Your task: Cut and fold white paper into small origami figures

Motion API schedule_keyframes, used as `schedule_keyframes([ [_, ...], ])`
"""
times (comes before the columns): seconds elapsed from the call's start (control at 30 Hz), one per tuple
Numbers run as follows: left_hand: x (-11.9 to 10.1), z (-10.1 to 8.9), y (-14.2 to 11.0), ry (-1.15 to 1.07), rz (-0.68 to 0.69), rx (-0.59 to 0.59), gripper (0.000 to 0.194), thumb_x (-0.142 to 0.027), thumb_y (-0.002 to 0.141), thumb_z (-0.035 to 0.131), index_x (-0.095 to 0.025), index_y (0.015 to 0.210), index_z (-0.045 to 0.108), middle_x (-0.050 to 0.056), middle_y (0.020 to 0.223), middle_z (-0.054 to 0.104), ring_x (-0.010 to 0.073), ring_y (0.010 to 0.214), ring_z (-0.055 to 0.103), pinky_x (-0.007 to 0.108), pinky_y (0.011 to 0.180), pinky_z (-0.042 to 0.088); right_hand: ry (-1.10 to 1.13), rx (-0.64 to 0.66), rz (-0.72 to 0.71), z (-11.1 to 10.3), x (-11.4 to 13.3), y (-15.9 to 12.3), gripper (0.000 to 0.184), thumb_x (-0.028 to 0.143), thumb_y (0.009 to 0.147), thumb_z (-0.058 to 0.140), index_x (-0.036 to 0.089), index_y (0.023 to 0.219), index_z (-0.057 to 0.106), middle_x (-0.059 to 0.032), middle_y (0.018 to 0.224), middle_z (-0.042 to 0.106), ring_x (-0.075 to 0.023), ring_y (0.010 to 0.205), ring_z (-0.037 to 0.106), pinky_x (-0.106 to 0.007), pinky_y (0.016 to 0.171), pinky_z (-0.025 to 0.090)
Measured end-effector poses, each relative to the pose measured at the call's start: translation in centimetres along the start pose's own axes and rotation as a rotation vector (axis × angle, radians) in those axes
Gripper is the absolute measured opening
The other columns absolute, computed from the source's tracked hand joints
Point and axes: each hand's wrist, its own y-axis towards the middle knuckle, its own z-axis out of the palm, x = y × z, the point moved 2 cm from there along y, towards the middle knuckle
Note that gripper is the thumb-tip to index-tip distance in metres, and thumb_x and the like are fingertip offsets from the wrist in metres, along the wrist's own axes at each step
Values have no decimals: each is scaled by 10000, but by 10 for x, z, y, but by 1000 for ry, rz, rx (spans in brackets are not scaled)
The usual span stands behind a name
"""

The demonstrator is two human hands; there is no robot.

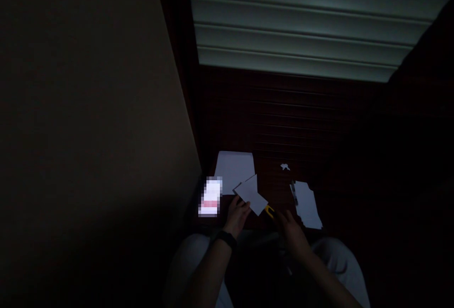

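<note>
In the dim head view, my left hand [239, 213] grips a white, angular piece of paper [252, 196] by its lower left edge. The hand wears a dark band on the wrist. My right hand [290, 231] is closed around a yellow-and-black tool that looks like a pair of scissors [269, 211]. The tool's yellow part meets the lower right corner of the paper; its blades are not visible. Darkness hides most of the right fingers.
A lit phone screen [210, 198], pixelated, lies left of my hands. Behind it is a white sheet [234, 166]. A small paper scrap [284, 167] lies farther back, and stacked white paper [308, 204] lies to the right. A wall [106, 109] rises at left, slatted panels [294, 29] ahead.
</note>
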Motion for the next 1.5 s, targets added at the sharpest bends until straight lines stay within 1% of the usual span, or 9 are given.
schedule_keyframes([
  [0.43, 22, 23, -16, 109, 121, -124, 779, -9, 673, 672, -258, 1302, 286, 120, 1164, 595, 203, 1018, 601, 352, 882, 477, 81, 44, 20, 2, -11, -22, 352, 260, 894, 388, 220, 1233, 473, -114, 1120, 508, -211, 879, 599, -304, 762, 481],
  [0.57, 36, 27, -31, 389, 60, -87, 516, -158, 727, 680, -195, 1180, 436, 131, 1118, 616, 200, 1008, 603, 320, 846, 478, 42, 39, 28, 0, -25, -21, 358, 244, 878, 406, 219, 1227, 487, -105, 1061, 530, -214, 889, 594, -308, 776, 478],
  [0.7, 31, 23, -48, 591, 9, -49, 238, -302, 692, 705, -148, 844, 606, 102, 846, 670, 265, 895, 624, 385, 781, 482, 18, 54, 22, -7, -38, -20, 374, 226, 863, 423, 239, 1230, 495, -96, 1099, 522, -210, 911, 589, -305, 789, 472],
  [0.77, 18, 28, -50, 664, 47, -36, 161, -310, 676, 713, -181, 727, 632, 81, 840, 663, 286, 993, 572, 410, 874, 426, 11, 68, 36, -10, -43, -21, 385, 220, 857, 428, 255, 1235, 495, -88, 1127, 515, -202, 908, 592, -293, 779, 472],
  [0.83, 2, 43, -47, 813, 212, 73, 92, -292, 736, 658, -225, 798, 667, 77, 995, 648, 276, 1155, 458, 415, 1015, 290, -1, 72, 49, -11, -45, -22, 393, 217, 848, 438, 259, 1235, 498, -84, 1148, 508, -197, 898, 596, -285, 766, 471],
  [0.93, -15, 72, -36, 999, 453, 299, 233, -230, 762, 624, -276, 988, 660, 39, 1231, 554, 257, 1309, 255, 428, 1100, 69, -17, 68, 52, -11, -45, -24, 404, 212, 839, 451, 254, 1238, 497, -87, 1146, 511, -198, 890, 597, -283, 764, 469],
  [1.03, -16, 84, -23, 1074, 467, 382, 311, -202, 729, 655, -302, 1024, 647, 8, 1290, 510, 259, 1345, 164, 450, 1095, -34, -29, 77, 70, -11, -44, -26, 409, 209, 832, 461, 268, 1235, 502, -86, 1143, 516, -192, 858, 603, -281, 745, 472],
  [1.27, 1, 74, -13, 1066, 344, 320, 322, -250, 697, 686, -321, 1009, 652, -15, 1326, 477, 268, 1356, 117, 455, 1078, -98, -18, 87, 94, -8, -42, -37, 390, 254, 858, 434, 295, 1242, 491, -65, 1075, 534, -175, 814, 608, -275, 736, 476],
  [1.5, 8, 68, -9, 1243, 544, 393, 383, -279, 780, 603, -337, 1157, 571, -18, 1367, 429, 260, 1362, 97, 478, 1057, -151, 28, 60, 101, -7, -37, -40, 403, 244, 840, 452, 302, 1234, 515, -65, 1052, 557, -186, 820, 611, -277, 732, 487],
])
